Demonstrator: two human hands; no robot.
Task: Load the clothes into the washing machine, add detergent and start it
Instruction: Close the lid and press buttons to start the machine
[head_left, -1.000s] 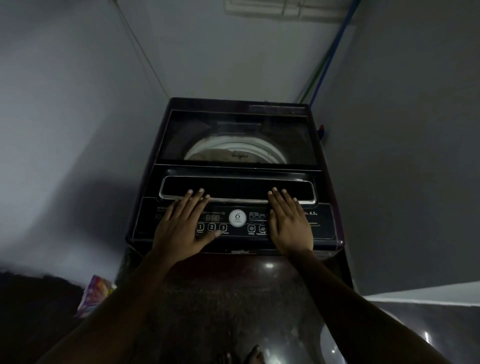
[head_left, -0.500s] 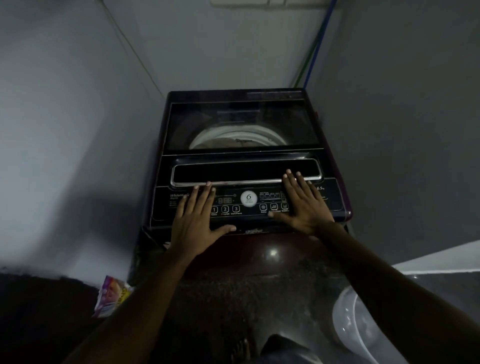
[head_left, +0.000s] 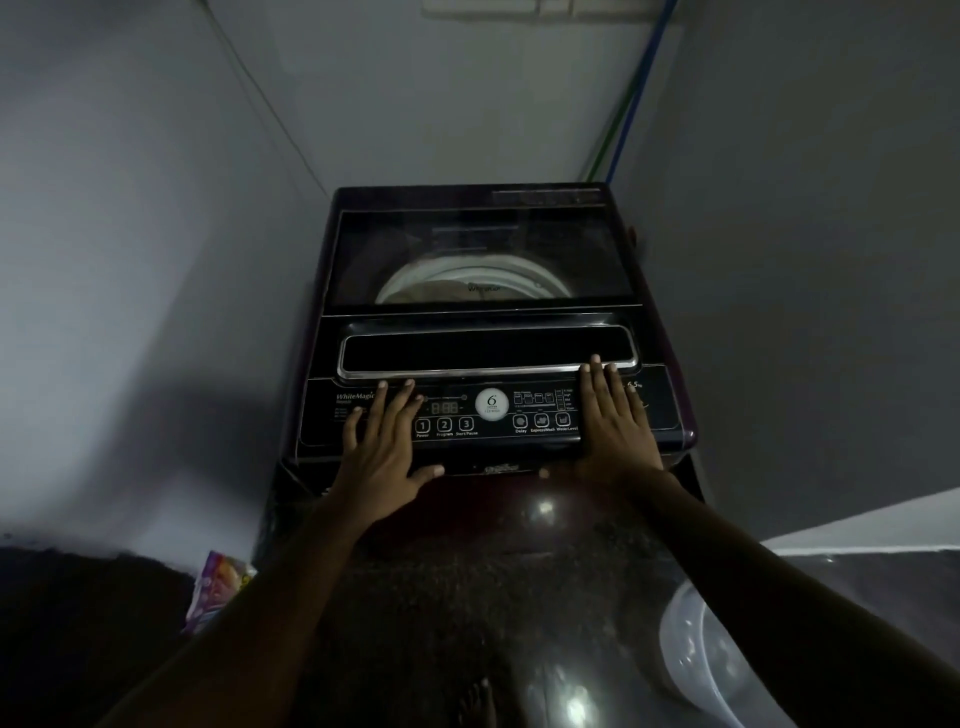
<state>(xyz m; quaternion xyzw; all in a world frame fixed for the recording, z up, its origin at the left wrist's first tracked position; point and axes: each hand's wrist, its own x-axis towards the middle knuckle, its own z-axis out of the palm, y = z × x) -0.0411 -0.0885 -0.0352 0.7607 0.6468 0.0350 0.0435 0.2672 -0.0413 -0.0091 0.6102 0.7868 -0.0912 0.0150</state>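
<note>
Dim corner, glossy dark speckled floor (head_left: 441, 623). Translucent round plastic tub (head_left: 696, 660) near right, contents unclear. Colourful detergent pouch (head_left: 218, 587) lies left by the wall. Left hand (head_left: 382, 447) and right hand (head_left: 615, 426) rest flat, fingers straight, on the black top-load washing machine (head_left: 483, 332) control panel, wider apart than before. Behind, closed glass lid (head_left: 467, 244); white drum (head_left: 519, 275) holds pale cloth (head_left: 441, 291).

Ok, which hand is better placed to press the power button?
Left. The left hand lies flat on the control panel, fingers right beside the Power button; the right hand rests at the panel's other end, beyond the Water Level button.
</note>
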